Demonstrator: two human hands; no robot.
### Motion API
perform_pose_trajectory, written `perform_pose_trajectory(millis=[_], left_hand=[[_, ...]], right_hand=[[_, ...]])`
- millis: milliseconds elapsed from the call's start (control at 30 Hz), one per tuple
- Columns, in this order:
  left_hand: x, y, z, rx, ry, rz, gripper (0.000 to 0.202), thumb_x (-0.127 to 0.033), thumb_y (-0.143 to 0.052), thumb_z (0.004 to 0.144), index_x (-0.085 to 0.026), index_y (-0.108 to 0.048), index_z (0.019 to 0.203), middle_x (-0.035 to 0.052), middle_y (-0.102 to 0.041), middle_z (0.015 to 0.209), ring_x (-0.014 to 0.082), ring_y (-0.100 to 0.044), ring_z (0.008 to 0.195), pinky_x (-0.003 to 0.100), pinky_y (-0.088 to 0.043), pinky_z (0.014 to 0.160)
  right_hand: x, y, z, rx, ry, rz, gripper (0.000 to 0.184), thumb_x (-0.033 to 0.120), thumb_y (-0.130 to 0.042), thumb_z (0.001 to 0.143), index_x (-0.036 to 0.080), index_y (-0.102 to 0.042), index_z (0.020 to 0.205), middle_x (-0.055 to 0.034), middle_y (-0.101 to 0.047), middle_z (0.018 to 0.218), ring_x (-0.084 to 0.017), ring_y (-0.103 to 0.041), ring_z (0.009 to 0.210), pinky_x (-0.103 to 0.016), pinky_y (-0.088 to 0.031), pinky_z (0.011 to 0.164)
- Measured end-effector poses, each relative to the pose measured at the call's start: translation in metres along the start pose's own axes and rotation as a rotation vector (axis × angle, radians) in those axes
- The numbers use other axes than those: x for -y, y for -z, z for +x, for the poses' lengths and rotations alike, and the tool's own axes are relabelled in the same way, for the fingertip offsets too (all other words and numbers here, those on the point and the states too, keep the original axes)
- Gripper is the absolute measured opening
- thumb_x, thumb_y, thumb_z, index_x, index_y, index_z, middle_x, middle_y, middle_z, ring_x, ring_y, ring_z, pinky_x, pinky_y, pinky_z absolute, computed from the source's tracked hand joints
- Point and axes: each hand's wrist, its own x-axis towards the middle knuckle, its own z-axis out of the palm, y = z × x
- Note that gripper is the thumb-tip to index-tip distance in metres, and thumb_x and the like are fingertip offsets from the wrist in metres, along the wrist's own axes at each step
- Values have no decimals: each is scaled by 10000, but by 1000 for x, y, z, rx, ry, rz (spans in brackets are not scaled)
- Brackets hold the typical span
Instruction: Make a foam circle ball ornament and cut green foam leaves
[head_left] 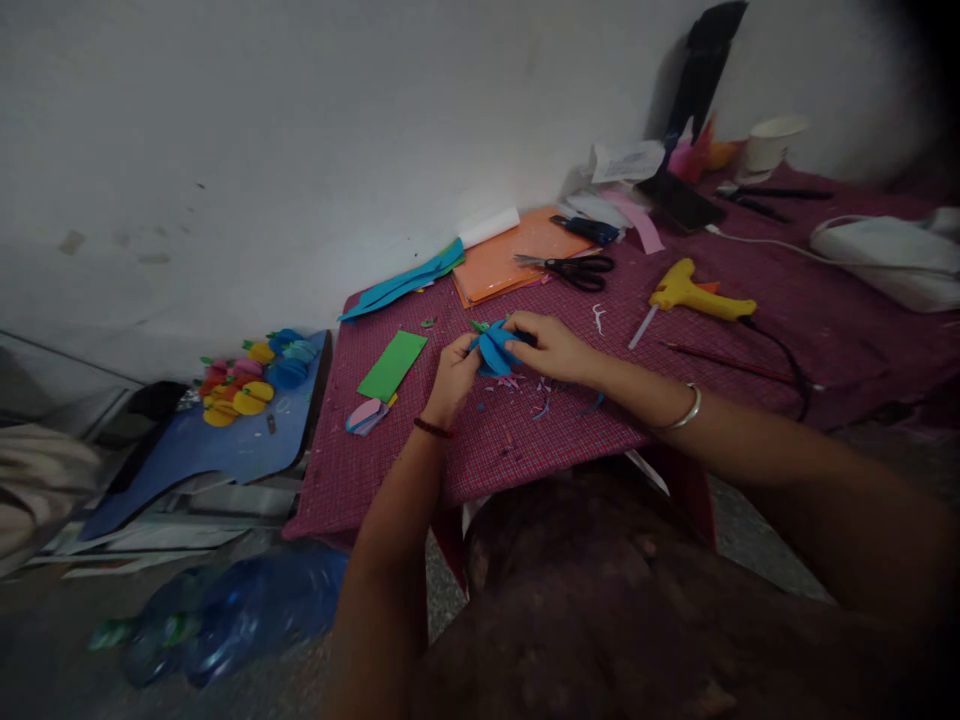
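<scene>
Nearest the camera, a blue plastic bottle [225, 615] is lying on the floor beside the table, blurred. Above it, the left hand [454, 375] and right hand [551, 345] are meeting over the near middle of the maroon checked tablecloth [487, 460], both pinching the blue paper piece [495, 350] between their fingertips. The piece is showing as several curved, folded blue leaves fanning from one point (a speck of green is sitting at its top edge), and it is hovering just above the cloth. Small paper scraps [540, 392] are lying under the hands. To the left, a green paper rectangle [392, 365] is resting flat. Farther back, a yellow glue gun [697, 295] is lying on the right, black-handled scissors [574, 268] are resting partly on orange sheets [495, 265], and a paper cup [772, 140] is standing by the wall.
</scene>
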Motion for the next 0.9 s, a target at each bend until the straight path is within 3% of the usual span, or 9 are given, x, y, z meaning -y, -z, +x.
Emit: perform_pose_trajectory(millis=[100, 233, 367, 500, 600, 733, 900], left_hand=[[-1, -2, -1, -8, -60, 132, 338, -491, -644, 783, -168, -603, 696, -30, -528, 615, 101, -446, 570, 230, -375, 572], [-4, -7, -7, 20, -231, 384, 256, -384, -574, 854, -179, -618, 709, -1, -565, 670, 135, -489, 655, 259, -388, 650], [-14, -9, -14, 59, -303, 459, 255, -373, -535, 883, -194, -647, 740, 16, -592, 710, 153, -512, 688, 281, -395, 690], [-26, -3, -18, -185, -358, 302, 346, -413, -440, 932, -197, -649, 762, 18, -604, 723, 142, -532, 658, 275, -409, 656], [-28, 2, -17, -338, -331, 196, 295, -406, -529, 895, -189, -620, 718, 0, -585, 673, 123, -524, 620, 255, -410, 623], [-25, 3, -12, -246, -225, 56, 251, -418, -630, 829, -177, -614, 761, -12, -578, 659, 114, -533, 614, 244, -428, 616], [-26, -1, -10, -1, -191, -104, 455, -462, -744, 719, -188, -615, 1059, 65, -663, 1016, 166, -620, 912, 283, -477, 801]], right_hand=[[-2, -2, 0, -33, -9, -121, 39, 208, -513, 777, 180, -532, 758, -20, -532, 740, -155, -482, 696, -280, -346, 654], [-5, -4, -2, -44, -2, -225, 65, 207, -543, 767, 186, -509, 715, -19, -510, 737, -159, -477, 693, -285, -331, 645], [-8, -3, 0, -59, 11, -102, 69, 186, -525, 775, 189, -512, 708, -24, -528, 748, -162, -487, 719, -286, -346, 667], [-17, 5, 8, -144, -91, 222, 72, 207, -561, 729, 188, -513, 678, 4, -515, 687, -145, -471, 667, -276, -357, 641], [-24, 11, 13, -148, -143, 461, 152, 255, -624, 699, 192, -492, 658, 28, -483, 658, -128, -433, 634, -263, -346, 613], [-20, 13, 12, -114, -156, 618, 257, 329, -694, 687, 190, -481, 651, 24, -502, 706, -125, -456, 668, -257, -379, 630], [-8, 9, 7, -61, -168, 644, 295, 404, -724, 687, 193, -519, 692, -3, -582, 827, -139, -521, 727, -275, -443, 674]])
